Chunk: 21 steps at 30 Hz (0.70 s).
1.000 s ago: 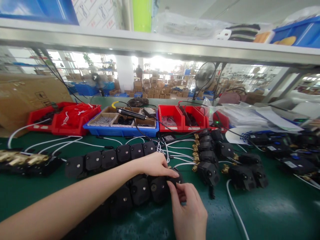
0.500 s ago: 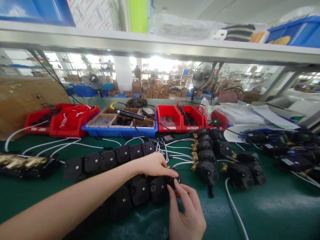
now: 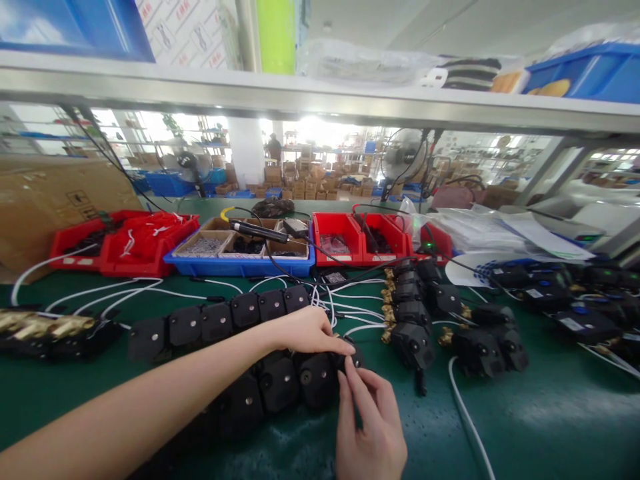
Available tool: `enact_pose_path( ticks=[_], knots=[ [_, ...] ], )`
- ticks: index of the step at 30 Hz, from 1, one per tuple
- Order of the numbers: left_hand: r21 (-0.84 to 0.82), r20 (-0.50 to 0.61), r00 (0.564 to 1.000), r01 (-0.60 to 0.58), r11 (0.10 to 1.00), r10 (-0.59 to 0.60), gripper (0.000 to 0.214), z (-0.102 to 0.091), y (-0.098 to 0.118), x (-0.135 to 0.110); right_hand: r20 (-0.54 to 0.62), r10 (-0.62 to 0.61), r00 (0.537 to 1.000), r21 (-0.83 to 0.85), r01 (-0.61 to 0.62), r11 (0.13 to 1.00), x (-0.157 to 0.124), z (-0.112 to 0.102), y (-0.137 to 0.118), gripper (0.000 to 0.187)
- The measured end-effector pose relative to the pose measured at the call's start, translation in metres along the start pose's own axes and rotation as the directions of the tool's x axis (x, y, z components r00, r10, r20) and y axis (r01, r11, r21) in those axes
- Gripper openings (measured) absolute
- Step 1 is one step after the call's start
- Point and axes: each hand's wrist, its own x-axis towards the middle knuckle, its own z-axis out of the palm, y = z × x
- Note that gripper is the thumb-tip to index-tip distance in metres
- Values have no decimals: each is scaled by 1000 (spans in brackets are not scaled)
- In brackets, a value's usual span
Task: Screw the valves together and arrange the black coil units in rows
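Observation:
My left hand [image 3: 311,331] reaches across from the left, its fingers curled over a black boxy housing [image 3: 357,361] at the right end of the near row. My right hand [image 3: 374,419] comes up from below. Its thumb and fingertips are pinched together at the front of that same housing, and whatever they hold is too small or hidden to tell. Left of it stand more black housings [image 3: 317,381], each with a small silver round spot on top. Behind my left arm runs a second row of black housings [image 3: 216,320].
Housings with brass fittings [image 3: 411,327] stand to the right, with white cables [image 3: 467,413] around them. Behind are red bins [image 3: 337,250], a blue tray [image 3: 240,265] of small parts and a black screwdriver-like tool [image 3: 260,231]. A shelf [image 3: 320,93] crosses overhead.
My right hand has shifted slightly left, its fingertips still at the housing. My left hand has hardly moved. The view has tilted a little upward.

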Motion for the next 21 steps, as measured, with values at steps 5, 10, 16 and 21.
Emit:
enact_pose_path(
  ticks=[5, 10, 16, 21],
  knots=[
    [-20, 4, 1000, 3, 1000, -3, 58, 0, 1, 0, 49, 94, 994, 66, -97, 993, 9, -5, -4, 14],
    [-79, -10, 1000, 12, 997, -13, 57, 1, 3, -2, 140, -55, 989, 90, 43, 995, 16, -11, 8, 17],
    [-369, -113, 988, 60, 927, -109, 77, -11, 14, -15, 239, -30, 971, 108, 4, 994, 53, -37, 3, 14],
    [-657, -52, 985, 91, 749, -165, 86, -15, 26, -25, 327, -191, 926, 267, 103, 958, 99, -27, -27, 17]
  ],
)
